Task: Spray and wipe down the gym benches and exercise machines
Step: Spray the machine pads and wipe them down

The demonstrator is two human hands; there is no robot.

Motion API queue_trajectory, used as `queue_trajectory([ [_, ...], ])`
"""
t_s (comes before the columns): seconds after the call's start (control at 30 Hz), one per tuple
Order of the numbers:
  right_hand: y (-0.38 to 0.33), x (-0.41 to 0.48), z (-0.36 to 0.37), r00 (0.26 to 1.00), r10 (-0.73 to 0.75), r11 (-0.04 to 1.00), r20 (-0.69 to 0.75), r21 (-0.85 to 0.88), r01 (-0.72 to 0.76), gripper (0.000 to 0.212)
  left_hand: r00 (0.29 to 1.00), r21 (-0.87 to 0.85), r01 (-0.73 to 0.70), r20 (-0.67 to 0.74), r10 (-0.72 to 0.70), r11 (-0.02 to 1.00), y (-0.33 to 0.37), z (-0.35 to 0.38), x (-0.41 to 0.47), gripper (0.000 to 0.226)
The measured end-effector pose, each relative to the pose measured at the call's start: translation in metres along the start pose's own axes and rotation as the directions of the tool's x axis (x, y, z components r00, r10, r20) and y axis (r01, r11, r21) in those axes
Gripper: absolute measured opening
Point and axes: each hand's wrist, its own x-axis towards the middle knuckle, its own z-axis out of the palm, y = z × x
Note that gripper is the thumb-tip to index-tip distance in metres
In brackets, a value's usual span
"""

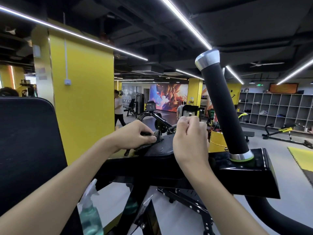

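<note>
The dark cloth (156,138) lies on top of the black machine frame (162,154), and the left hand (135,134) grasps it, fingers curled over the bunched fabric and pressing it down onto the metal. Just beside the cloth the frame's top looks speckled and glossy. I read that as spray already laid down, so this stretch is mid-wipe rather than finished.

The right hand (191,138) hovers over the same frame, close to the cloth. It is clenched, knuckles toward me, with nothing in it that I can see. The spray bottle (89,212) of teal liquid is low in my view under the left forearm, out of both hands and blurred. I can't tell what it rests on.

Further out on this machine, the upright padded handle (221,107) with its silver cap stands on the block at the right, and the big black back pad (25,141) fills the left. Neither shows me a wet sheen, so I'd judge both are yet to be done.

Beyond that the job looks barely started — a flat bench (249,134) sits past the handle, more machines (149,114) stand toward the mural wall, and an incline frame (284,131) waits by the cubby shelves (274,107), all well apart from the cloth
</note>
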Motion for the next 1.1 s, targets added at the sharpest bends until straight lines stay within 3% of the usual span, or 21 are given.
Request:
queue_trajectory([
  [0.07,0.000,0.000,0.000,1.000,0.007,1.000,0.007,0.002,-0.007,0.029,1.000,-0.034,-0.009,-0.016,0.009,0.999,0.001,-0.001,-0.007,0.022],
  [0.23,-0.001,-0.001,-0.001,1.000,0.020,1.000,0.004,0.002,-0.020,0.031,0.988,0.173,0.138,-0.087,-0.124,0.975,-0.011,0.003,-0.006,0.019],
  [0.4,0.000,-0.001,0.000,1.000,0.022,1.000,0.006,-0.007,-0.022,0.031,0.999,-0.026,0.015,-0.039,-0.016,1.000,0.004,-0.005,-0.026,0.019],
  [0.57,0.001,-0.001,-0.002,1.000,0.017,1.000,0.013,-0.001,-0.017,0.030,0.982,0.162,0.151,-0.135,-0.129,0.975,-0.007,0.002,-0.023,0.015],
  [0.63,0.000,-0.002,-0.002,1.000,0.017,1.000,0.018,-0.001,-0.017,0.029,0.977,0.123,0.178,-0.137,-0.161,0.976,-0.006,0.002,-0.026,0.015],
  [0.8,0.001,-0.001,-0.001,1.000,0.018,1.000,0.014,-0.009,-0.017,0.029,0.986,-0.066,0.095,-0.129,-0.103,0.993,-0.001,-0.001,-0.044,0.018],
  [0.97,0.001,-0.001,-0.002,1.000,0.019,1.000,0.016,-0.019,-0.019,0.030,0.971,0.111,0.208,-0.146,-0.191,0.972,-0.006,-0.001,-0.041,0.018],
  [1.1,-0.001,-0.002,-0.002,0.999,0.036,0.999,0.021,-0.023,-0.036,0.030,0.978,-0.066,0.173,-0.107,-0.180,0.983,0.002,-0.004,-0.052,0.016],
])
